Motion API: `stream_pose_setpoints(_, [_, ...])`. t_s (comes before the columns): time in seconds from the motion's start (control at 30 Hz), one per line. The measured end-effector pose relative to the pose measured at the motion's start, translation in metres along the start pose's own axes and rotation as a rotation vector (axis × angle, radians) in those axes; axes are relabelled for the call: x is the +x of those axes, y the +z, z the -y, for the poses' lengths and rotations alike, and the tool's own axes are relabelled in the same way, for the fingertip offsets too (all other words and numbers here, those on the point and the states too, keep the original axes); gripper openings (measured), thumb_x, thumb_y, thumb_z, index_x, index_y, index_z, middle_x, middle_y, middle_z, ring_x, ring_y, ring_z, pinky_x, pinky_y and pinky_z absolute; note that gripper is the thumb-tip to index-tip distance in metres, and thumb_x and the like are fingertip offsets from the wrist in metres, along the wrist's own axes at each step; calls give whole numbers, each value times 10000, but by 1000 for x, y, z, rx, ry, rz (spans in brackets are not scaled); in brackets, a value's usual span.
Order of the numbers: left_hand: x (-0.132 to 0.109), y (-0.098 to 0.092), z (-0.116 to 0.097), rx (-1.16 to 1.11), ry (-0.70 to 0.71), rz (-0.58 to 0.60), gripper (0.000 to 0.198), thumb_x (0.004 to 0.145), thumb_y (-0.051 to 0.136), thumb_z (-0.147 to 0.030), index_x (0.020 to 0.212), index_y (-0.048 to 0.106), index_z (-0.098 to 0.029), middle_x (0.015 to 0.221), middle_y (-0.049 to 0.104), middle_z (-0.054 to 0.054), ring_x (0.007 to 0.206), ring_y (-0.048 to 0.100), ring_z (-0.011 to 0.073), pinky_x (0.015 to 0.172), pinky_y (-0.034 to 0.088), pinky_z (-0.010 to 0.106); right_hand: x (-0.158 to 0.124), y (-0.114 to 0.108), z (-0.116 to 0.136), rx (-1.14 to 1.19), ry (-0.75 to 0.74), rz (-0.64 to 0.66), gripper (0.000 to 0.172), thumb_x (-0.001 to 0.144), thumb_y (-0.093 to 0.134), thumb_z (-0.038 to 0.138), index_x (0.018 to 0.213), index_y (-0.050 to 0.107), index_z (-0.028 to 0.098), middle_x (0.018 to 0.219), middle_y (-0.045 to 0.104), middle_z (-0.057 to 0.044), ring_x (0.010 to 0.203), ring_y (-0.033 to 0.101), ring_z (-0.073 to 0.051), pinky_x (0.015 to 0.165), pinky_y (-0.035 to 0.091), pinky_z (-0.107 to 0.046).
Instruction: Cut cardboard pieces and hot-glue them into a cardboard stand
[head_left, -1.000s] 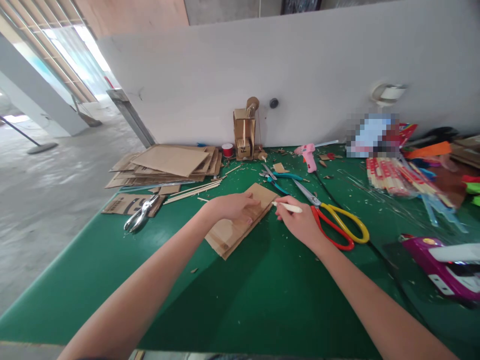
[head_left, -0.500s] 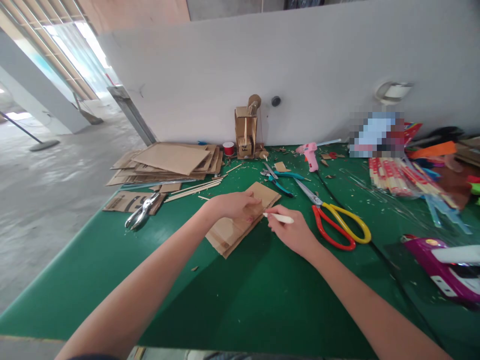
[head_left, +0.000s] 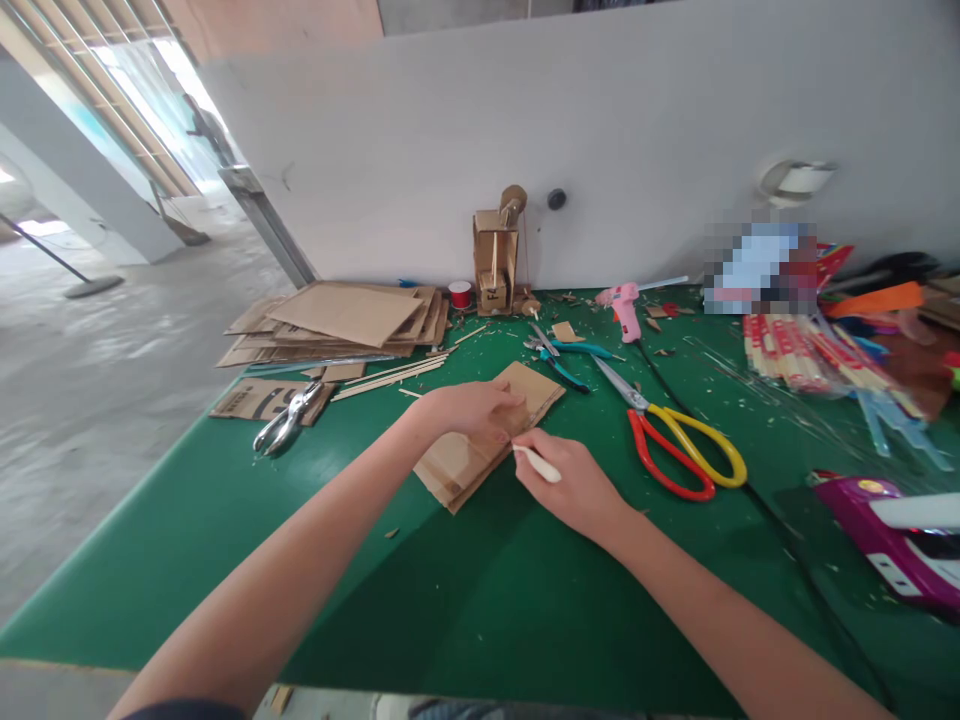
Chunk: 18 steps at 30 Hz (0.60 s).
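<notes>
A folded or doubled piece of brown cardboard (head_left: pixel 536 385) lies slantwise on the green table. My left hand (head_left: pixel 480 408) presses down on its top, fingers spread and pointing right. My right hand (head_left: pixel 570 480) grips a slim white pen-like tool (head_left: pixel 540 465), whose tip meets the cardboard's right-hand edge close to my left thumb. Whether that tip is a blade or a nib is too small to tell. Beyond the cardboard lie teal-handled pliers (head_left: pixel 562 365). Right of my right hand rest large scissors (head_left: pixel 675 435) with one red and one yellow handle loop.
Cardboard sheets (head_left: pixel 337 315) are stacked at the back left, near thin wooden sticks (head_left: pixel 390 380) and a silver hole punch (head_left: pixel 287 418). A small cardboard model (head_left: pixel 495 260) stands by the wall. A pink glue gun (head_left: pixel 626 312) trails a black cord. A purple device (head_left: pixel 885 535) sits far right.
My right hand has moved the white tool down and left along the cardboard's edge, and the tool points more steeply. My left hand stays on the cardboard. The view has shifted slightly.
</notes>
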<state>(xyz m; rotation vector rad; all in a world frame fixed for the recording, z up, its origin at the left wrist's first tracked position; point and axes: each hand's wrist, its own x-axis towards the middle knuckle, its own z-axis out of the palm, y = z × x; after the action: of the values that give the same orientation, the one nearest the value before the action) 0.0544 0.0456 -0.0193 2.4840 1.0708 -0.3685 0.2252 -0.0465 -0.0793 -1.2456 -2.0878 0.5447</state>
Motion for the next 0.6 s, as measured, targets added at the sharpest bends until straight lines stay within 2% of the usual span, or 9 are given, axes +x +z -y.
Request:
stream_pose_setpoints(0.1, [0,0,1,2,-6,-3,690,798,549,-418,1427,325,-246,1556,184,110,1288,424,307,957,396,354,-4,4,5,-11,-30,14,172,883,421,225,917,582,175,739,652,-38,644,604,-162,591,404,-249])
stream_pose_setpoints(0.2, [0,1,2,11,12,-11,652,805,536,-414,1408,353,-245,1532,261,103,1287,425,296,957,393,343,-1,0,-1,15,-7,-3,163,886,435,244,922,582,187,718,647,-26,622,600,-154,574,401,-239])
stream_pose_setpoints(0.33, [1,1,3,15,48,-27,622,814,535,-417,1393,377,-256,1500,334,84,1287,424,291,953,393,333,10,-12,-20,-33,98,-148,158,876,455,268,925,584,191,751,664,-43,645,616,-170,589,413,-250])
stream_pose_setpoints(0.4, [1,1,2,18,33,-22,618,814,540,-417,1391,381,-262,1501,332,79,1290,420,293,954,393,339,14,-15,-25,-64,118,-165,157,875,449,258,921,581,186,767,669,-53,667,624,-179,595,416,-255])
stream_pose_setpoints(0.5, [1,0,1,20,24,-12,599,804,554,-405,1364,413,-248,1477,370,88,1276,435,297,951,394,345,10,-10,-19,-89,60,-92,153,880,443,238,926,576,178,750,666,-47,651,625,-172,584,410,-247])
stream_pose_setpoints(0.6, [1,-1,2,18,40,-13,569,800,552,-395,1338,441,-250,1409,458,87,1243,465,298,935,397,344,1,5,-2,-201,-112,11,160,871,431,199,914,579,157,695,649,-47,613,619,-172,566,388,-250])
